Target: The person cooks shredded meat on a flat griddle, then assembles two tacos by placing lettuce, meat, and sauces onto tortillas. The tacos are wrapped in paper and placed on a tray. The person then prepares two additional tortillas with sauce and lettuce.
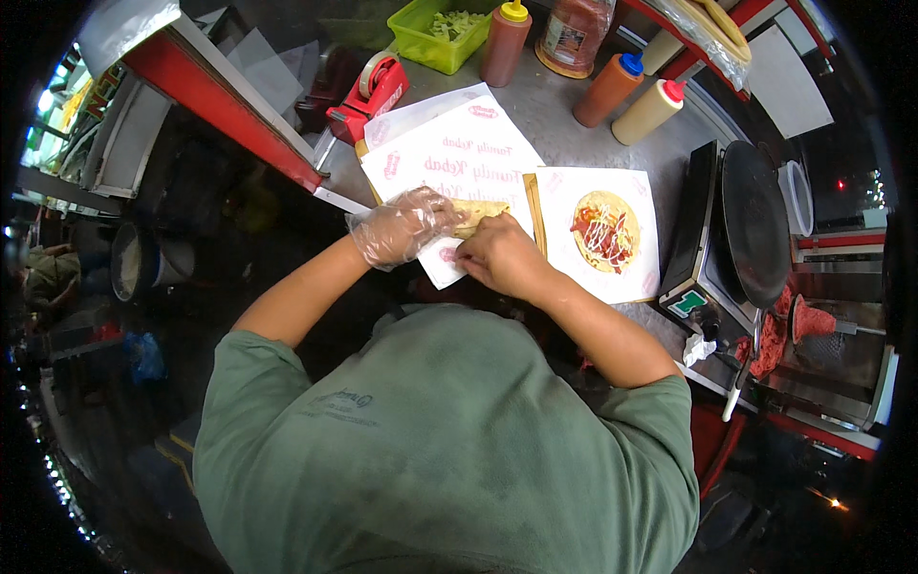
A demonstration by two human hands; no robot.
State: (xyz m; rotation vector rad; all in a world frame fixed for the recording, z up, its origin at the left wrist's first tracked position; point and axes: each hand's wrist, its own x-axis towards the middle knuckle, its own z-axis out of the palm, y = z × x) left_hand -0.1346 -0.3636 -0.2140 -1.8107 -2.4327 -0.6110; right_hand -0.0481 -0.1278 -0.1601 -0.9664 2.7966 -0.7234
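A rolled flatbread wrap (pixel 475 214) lies on a white printed wrapping paper (pixel 421 153) at the counter's near edge. My left hand (pixel 409 226), in a clear plastic glove, is closed over the left end of the roll. Bare and curled, my right hand (pixel 509 256) is at the roll's right end, its fingertips pinching the near edge of the paper. To the right, an open flatbread (pixel 605 232) topped with reddish filling and white sauce rests on a second paper (pixel 562 187). The undersides of my fingers are hidden.
A red tape dispenser (pixel 371 99) and a green basket of chopped greens (pixel 421 46) stand at the back left. Behind the papers are sauce bottles with yellow (pixel 505 46), blue (pixel 609 89) and red (pixel 650 112) caps. At right sits a round black griddle (pixel 754 225).
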